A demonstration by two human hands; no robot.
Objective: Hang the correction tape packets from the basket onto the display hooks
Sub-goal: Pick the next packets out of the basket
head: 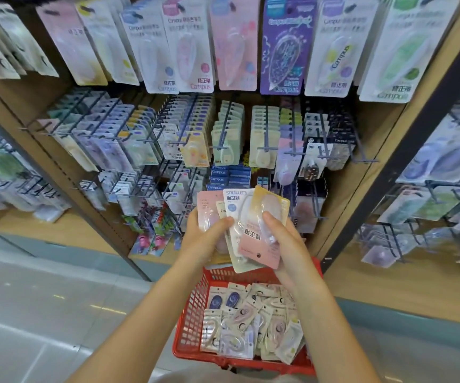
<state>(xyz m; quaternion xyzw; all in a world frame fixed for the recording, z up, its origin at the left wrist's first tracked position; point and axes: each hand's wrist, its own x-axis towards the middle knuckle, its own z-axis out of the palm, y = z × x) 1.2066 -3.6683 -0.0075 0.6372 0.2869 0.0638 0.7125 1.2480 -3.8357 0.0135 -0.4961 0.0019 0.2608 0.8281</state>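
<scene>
Both the left hand [204, 239] and the right hand [281, 244] clasp a fanned handful of pastel carded correction tape packets [247, 230] (printed side up) above the near red mesh plastic basket [193, 308], still heaped with packets, so most hanging on the far metal display hooks [224, 134] seems left.

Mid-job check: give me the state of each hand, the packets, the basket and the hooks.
Left hand: gripping fanned packets.
Right hand: gripping the front pink packet.
Held packets: fanned, upside down, unhung.
Red basket: holds many loose packets.
Display hooks: mostly stocked.
</scene>
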